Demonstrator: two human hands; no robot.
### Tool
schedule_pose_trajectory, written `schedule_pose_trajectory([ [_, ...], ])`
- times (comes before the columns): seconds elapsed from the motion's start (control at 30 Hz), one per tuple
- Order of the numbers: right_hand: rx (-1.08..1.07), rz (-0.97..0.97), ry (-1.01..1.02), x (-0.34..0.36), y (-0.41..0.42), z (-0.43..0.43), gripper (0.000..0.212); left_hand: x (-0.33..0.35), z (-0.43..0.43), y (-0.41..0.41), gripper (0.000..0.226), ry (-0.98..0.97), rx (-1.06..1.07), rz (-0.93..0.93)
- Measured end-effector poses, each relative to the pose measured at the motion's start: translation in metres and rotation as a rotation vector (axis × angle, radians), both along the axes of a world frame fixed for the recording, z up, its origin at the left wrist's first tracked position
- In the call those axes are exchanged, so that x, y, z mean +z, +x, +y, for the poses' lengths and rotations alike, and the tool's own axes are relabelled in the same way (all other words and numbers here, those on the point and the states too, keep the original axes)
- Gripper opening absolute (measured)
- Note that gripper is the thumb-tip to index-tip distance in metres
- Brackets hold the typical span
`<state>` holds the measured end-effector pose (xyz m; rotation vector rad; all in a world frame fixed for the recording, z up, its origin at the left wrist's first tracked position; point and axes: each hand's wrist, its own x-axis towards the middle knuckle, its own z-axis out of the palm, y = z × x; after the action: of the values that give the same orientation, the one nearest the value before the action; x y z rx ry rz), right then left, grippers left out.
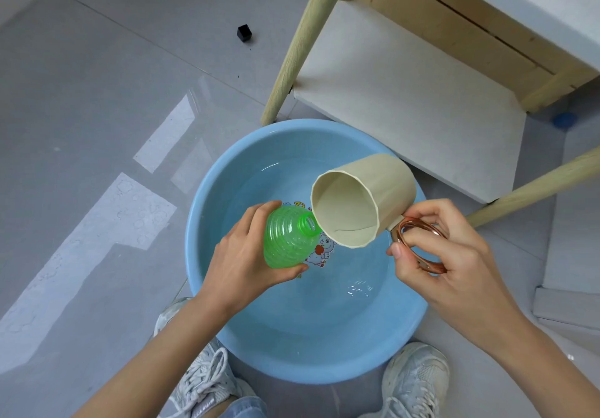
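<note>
Over the blue basin [207,304], the left hand [246,261] wraps the ribbed green bottle [287,242], its open mouth tipped toward the beige mug [360,200] — which the right hand [454,255] tilts by its copper handle [418,242], fingers pinching it. The thin plastic bottle looks light and squashy — best held round its ribs; the mug is rigid, probably slippery when wet.

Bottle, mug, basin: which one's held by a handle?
The beige mug: right hand grips its copper loop handle; left hand wraps the green bottle; the blue basin sits unheld.
</note>
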<state>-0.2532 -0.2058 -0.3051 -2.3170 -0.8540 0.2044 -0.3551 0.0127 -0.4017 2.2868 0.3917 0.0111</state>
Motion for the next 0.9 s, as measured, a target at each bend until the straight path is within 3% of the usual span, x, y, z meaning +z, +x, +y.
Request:
schedule_pose_trajectory([
  [0.9, 0.059, -0.25, -0.105, 0.009, 0.002, 0.0025, 0.029, 0.0005, -0.0015, 0.0041, 0.093, -0.021, -0.006, 0.004],
])
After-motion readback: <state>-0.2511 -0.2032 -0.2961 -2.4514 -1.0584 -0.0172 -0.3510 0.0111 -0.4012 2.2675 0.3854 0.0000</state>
